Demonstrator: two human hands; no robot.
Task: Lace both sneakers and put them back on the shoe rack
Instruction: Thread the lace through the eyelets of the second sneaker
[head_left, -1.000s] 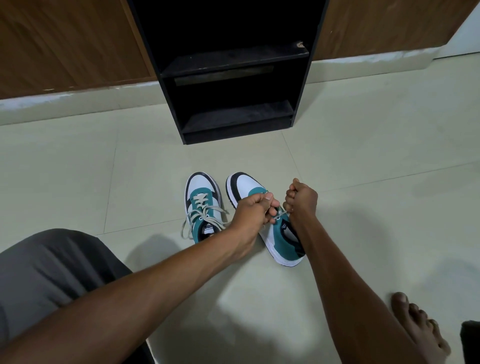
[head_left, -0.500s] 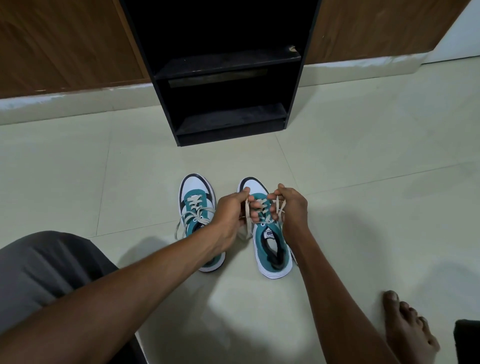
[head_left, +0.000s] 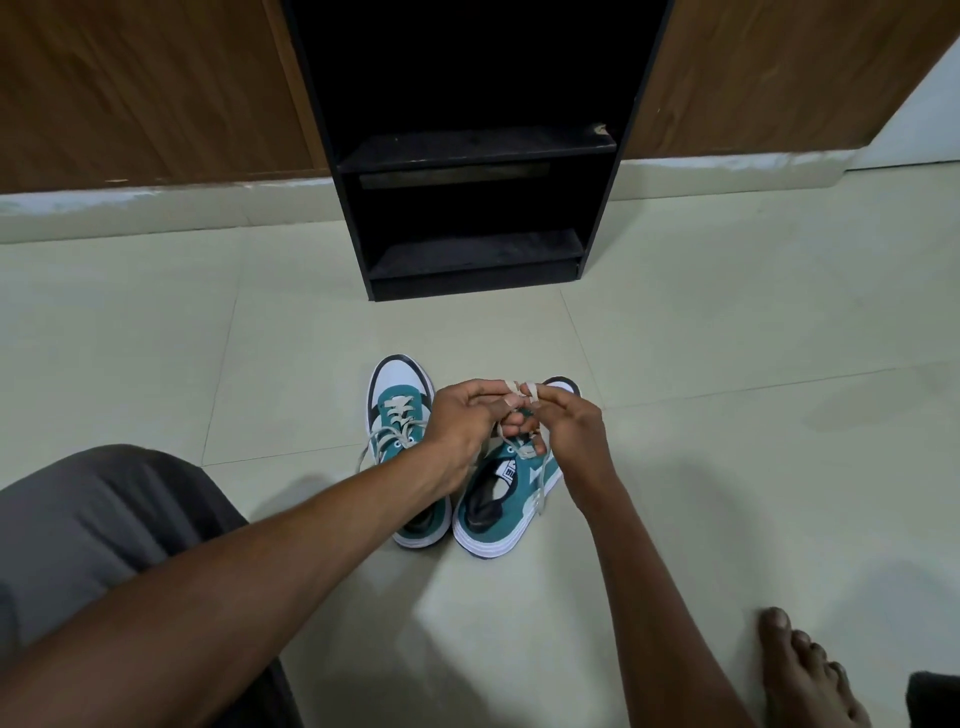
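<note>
Pale green floor tiles (head_left: 727, 364) run back to a wood-panelled wall, and both hands meet over the right sneaker (head_left: 506, 499) near the middle of the view. Each grip is closed on that shoe's cream lace (head_left: 523, 388): the left hand (head_left: 460, 421) pinches one part of it between thumb and fingers, and the right hand (head_left: 569, 423) has the lace wrapped over a raised finger, its other fingers curled beneath. More of the lace trails down the outer side of the right sneaker toward its white sole. This shoe is teal with a white toe and stands on the floor, its toe angled toward the rack and slightly to the right.

Just beside it, heels almost touching, stands the left sneaker (head_left: 397, 400), already laced, with loose ends hanging off its left side; the left forearm crosses over its heel.

Beyond the shoes, well apart from them, a black shoe rack (head_left: 478, 150) stands against the wall with two bare shelves showing. A knee in grey cloth (head_left: 104, 519) fills the lower left, and a bare foot (head_left: 800, 670) rests on the floor at lower right.
</note>
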